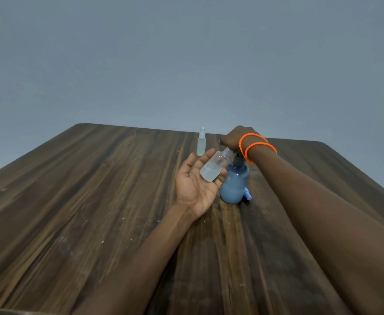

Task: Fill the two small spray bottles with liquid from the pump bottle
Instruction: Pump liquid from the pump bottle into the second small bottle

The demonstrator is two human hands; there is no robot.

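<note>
A blue translucent pump bottle (234,185) stands on the wooden table (95,201), right of centre. My right hand (236,138), with two orange bead bracelets at the wrist, is curled over its dark pump head from above. My left hand (195,185) is palm up just left of it. Its thumb holds a small clear spray bottle (215,168) against the fingers. That bottle has no cap, is tilted with its open neck up under the pump head, and is about a third full of clear liquid. A second small spray bottle (201,142) stands upright with its spray top on, farther back.
A small blue plastic piece (248,196) lies on the table at the right foot of the pump bottle. The table's far edge runs just behind the standing spray bottle. A plain grey wall rises beyond it.
</note>
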